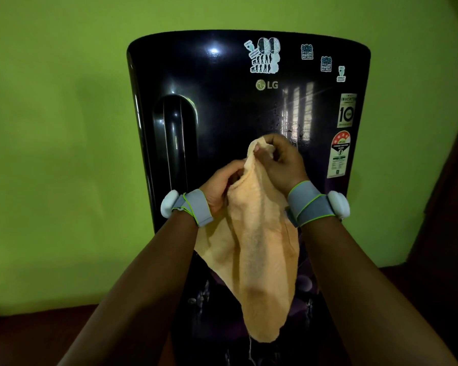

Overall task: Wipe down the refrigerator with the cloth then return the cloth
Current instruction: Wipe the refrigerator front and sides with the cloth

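Hanging lengthwise from twelve to six o'clock, the orange cloth [259, 249] is held at frame centre in front of the black refrigerator [222, 107], its loose tapered end pointing down. The right hand [278, 159] pinches the cloth's top corner between curled fingers and thumb. At eight o'clock from it, the left hand [220, 186] grips the cloth's left edge a little lower. The door handle [175, 133] runs upright at ten o'clock; stickers [265, 55] cluster at twelve o'clock, against a green wall [58, 128].

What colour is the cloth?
Pale orange cloth, plain; the head view shows it best.
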`<act>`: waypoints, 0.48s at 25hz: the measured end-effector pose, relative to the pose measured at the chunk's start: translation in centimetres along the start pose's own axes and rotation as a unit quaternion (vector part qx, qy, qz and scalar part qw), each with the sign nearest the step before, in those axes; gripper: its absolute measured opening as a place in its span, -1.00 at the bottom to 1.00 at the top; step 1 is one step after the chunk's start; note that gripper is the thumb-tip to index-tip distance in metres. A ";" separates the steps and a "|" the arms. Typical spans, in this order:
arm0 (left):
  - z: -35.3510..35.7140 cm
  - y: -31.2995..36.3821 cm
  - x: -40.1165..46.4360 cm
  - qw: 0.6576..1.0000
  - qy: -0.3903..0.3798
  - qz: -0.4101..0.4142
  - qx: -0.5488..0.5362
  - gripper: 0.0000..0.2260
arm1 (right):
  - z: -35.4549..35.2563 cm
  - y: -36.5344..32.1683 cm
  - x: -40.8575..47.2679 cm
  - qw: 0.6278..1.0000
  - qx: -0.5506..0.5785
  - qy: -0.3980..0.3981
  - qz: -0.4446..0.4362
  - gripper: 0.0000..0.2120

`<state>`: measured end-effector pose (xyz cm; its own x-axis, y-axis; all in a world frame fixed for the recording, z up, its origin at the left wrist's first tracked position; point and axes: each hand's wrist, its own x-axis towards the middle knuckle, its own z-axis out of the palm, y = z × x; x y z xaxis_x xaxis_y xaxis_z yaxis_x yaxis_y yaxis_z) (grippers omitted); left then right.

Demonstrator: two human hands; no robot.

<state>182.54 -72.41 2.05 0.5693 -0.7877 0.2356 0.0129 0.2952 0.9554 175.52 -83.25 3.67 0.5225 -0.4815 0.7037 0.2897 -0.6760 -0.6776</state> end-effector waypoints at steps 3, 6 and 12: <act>0.4 -1.7 0.0 0.995 -0.044 -0.081 0.026 -0.70 | -0.7 -0.1 0.0 0.999 0.043 -0.008 0.019 -0.79; 0.2 -1.0 -0.8 0.936 -0.045 -0.170 0.304 -0.32 | -1.9 0.3 -0.1 0.994 -0.037 0.043 0.088 -0.90; 0.8 3.6 -1.5 0.592 0.018 -0.056 0.804 -0.55 | -2.0 2.5 -0.2 0.966 -0.137 0.146 0.166 -0.77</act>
<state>181.10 -70.58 5.32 0.6569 -0.7326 0.1783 -0.7298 -0.6772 -0.0937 174.51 -85.96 2.28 0.2901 -0.8067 0.5148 -0.0980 -0.5601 -0.8226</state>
